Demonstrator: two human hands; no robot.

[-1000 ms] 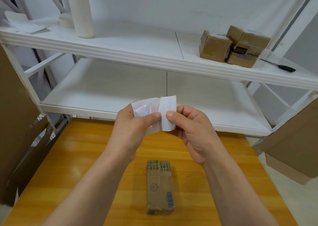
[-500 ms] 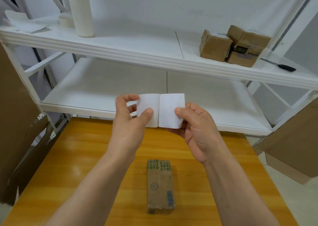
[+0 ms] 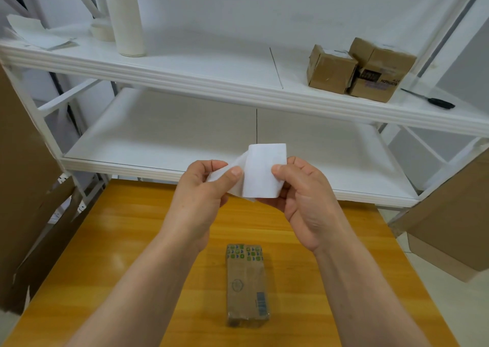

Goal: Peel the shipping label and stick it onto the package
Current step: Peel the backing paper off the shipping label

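Note:
A white shipping label (image 3: 263, 172) is held up above the table between both hands. My right hand (image 3: 304, 198) pinches its right edge with thumb in front. My left hand (image 3: 203, 188) pinches the curled left flap (image 3: 225, 174), which bends away from the flat sheet. Whether that flap is the backing or the sticker I cannot tell. The package (image 3: 247, 284), a narrow brown cardboard box wrapped in clear film with green print at its far end, lies flat on the wooden table (image 3: 132, 241), below the hands and apart from them.
A white two-level shelf (image 3: 185, 79) stands behind the table. Its top level holds two cardboard boxes (image 3: 357, 69), a black-handled tool (image 3: 434, 100), a tall white roll (image 3: 125, 16) and loose papers (image 3: 39, 34). Flattened cardboard (image 3: 23, 188) leans at left; another carton (image 3: 455, 227) stands at right.
The two white halves lay side by side flat half a second ago. Now my left hand has pulled its half down and leftward, curling it away from the sheet in my right hand.

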